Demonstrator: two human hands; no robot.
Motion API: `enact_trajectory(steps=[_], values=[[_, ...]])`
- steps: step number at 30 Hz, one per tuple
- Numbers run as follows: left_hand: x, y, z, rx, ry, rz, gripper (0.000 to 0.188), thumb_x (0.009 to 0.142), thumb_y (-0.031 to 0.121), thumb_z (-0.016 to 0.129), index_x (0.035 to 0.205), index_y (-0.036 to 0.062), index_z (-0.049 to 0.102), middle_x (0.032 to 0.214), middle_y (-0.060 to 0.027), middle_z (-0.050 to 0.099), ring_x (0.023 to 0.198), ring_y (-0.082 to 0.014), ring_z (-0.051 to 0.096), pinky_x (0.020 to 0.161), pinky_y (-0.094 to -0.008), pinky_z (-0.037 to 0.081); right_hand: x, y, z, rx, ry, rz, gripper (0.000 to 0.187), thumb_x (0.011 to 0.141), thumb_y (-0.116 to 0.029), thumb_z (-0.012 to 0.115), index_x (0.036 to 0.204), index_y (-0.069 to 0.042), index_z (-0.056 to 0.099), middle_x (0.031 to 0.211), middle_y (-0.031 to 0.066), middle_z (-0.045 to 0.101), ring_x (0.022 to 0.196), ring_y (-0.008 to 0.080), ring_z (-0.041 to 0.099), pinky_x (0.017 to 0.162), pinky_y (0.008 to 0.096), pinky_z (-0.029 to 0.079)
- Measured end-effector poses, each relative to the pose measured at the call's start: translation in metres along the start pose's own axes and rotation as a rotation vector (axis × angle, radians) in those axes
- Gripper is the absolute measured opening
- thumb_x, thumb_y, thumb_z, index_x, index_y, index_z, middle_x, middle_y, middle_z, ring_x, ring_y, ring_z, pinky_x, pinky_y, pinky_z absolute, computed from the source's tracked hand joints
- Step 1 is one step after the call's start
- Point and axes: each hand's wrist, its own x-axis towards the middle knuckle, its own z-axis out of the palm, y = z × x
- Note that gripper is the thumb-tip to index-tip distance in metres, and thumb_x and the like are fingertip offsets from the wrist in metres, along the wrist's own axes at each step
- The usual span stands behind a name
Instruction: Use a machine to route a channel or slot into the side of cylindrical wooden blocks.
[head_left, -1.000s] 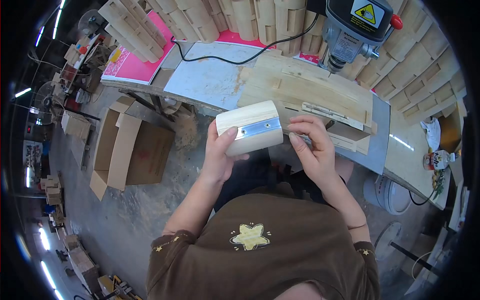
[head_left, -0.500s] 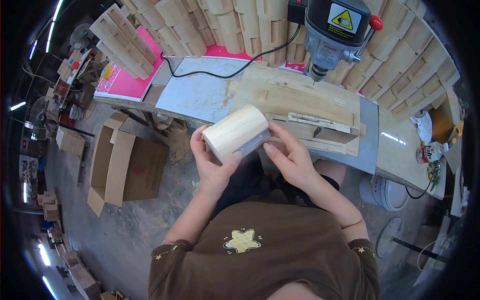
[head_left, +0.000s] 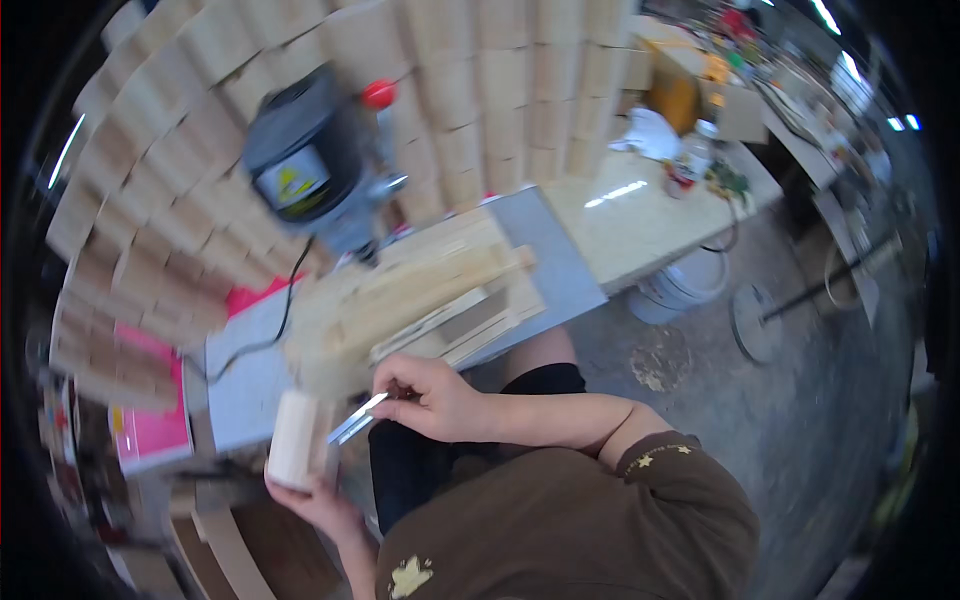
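Note:
My left hand (head_left: 318, 500) grips a pale wooden cylinder (head_left: 292, 440) from below, holding it nearly upright before the bench's near edge. Just to its right, my right hand (head_left: 430, 398) pinches a shiny flat strip (head_left: 356, 418) between thumb and fingers. The strip slants down toward the cylinder's side; motion blur hides whether they touch. Beyond my hands, a drill press (head_left: 310, 170) stands over a wooden board (head_left: 430, 290) on the bench. A long slotted wooden fixture (head_left: 465, 322) lies along that board's near side.
Stacked wooden pieces (head_left: 450, 100) form a wall behind the drill press, whose black cable (head_left: 285, 310) runs left. An open cardboard box (head_left: 270, 550) stands at lower left. To the right are a bottle (head_left: 690, 160) on the bench and a white bucket (head_left: 680, 285) below.
The view has swung right, so the bench and drill press appear farther left. The cylinder has turned upright in my left hand. My right hand has left it and now holds the shiny strip.

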Motion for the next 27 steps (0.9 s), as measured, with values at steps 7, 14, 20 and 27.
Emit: enact_trajectory(steps=[7,14,20,27], values=[[0.034,0.038,-0.036,-0.721,0.146,-0.590,0.033,0.080,0.039,0.057,0.100,0.0123,0.057,0.084,-0.0042,0.060,0.067,-0.0178,0.057,0.050,-0.0260,0.046,-0.009,0.031,-0.234,-0.372,1.037,-0.141,0.017,0.088,-0.012,0.056,0.103,-0.005,0.053,0.075,0.0005,0.052,0.061,0.0096,0.048,0.056,0.0257,0.043],[0.050,0.012,-0.031,-0.700,0.193,-0.750,0.047,0.083,0.051,0.045,0.107,0.0121,0.057,0.091,-0.0065,0.062,0.068,-0.0249,0.061,0.052,-0.0310,0.049,-0.124,0.127,-0.461,-0.179,1.395,0.230,0.022,0.085,-0.013,0.057,0.104,-0.003,0.053,0.073,0.0083,0.058,0.060,0.0175,0.056,0.049,0.0288,0.046],[0.051,-0.012,-0.091,-0.743,0.219,-0.470,0.054,0.084,0.054,0.049,0.115,0.0096,0.052,0.098,-0.0108,0.060,0.072,-0.0257,0.061,0.053,-0.0300,0.051,-0.114,0.098,-0.460,-0.469,1.283,0.261,0.034,0.085,-0.016,0.056,0.114,0.001,0.051,0.088,0.0127,0.060,0.073,0.0225,0.061,0.057,0.0329,0.051],[0.112,-0.006,-0.134,-0.508,0.420,-0.088,0.045,0.083,0.021,0.062,0.119,0.0080,0.040,0.107,-0.0116,0.055,0.085,-0.0231,0.059,0.059,-0.0325,0.052,-0.069,0.044,-0.319,-0.772,1.149,0.026,0.035,0.087,-0.017,0.057,0.116,0.001,0.053,0.107,0.0127,0.056,0.081,0.0184,0.060,0.069,0.0279,0.050]])
